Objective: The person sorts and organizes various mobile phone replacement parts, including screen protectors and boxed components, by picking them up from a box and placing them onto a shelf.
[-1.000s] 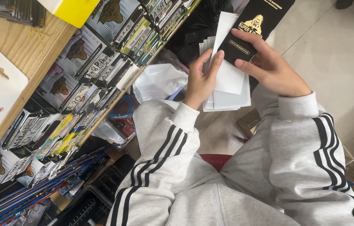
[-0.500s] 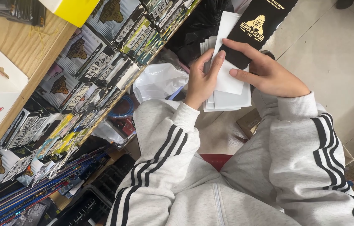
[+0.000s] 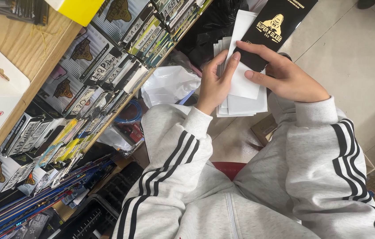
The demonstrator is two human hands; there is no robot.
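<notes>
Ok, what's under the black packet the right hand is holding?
Under the black packet lies a white sleeve, topping a stack of white sleeves held by the left hand. The right hand pinches the packet. The sleeves' contents are hidden.

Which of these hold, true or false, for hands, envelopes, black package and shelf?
1. The left hand holds a stack of white envelopes. True.
2. The right hand is empty and rests on the knee. False: its fingers are on a black package and the top white envelope.
3. The black package is being pushed into a yellow box. False: it lies against the top envelope of the stack; the yellow box sits apart on the wooden counter.
4. The shelf on the left holds rows of boxed packages. True.
5. The person wears grey sleeves with black stripes. True.
</notes>
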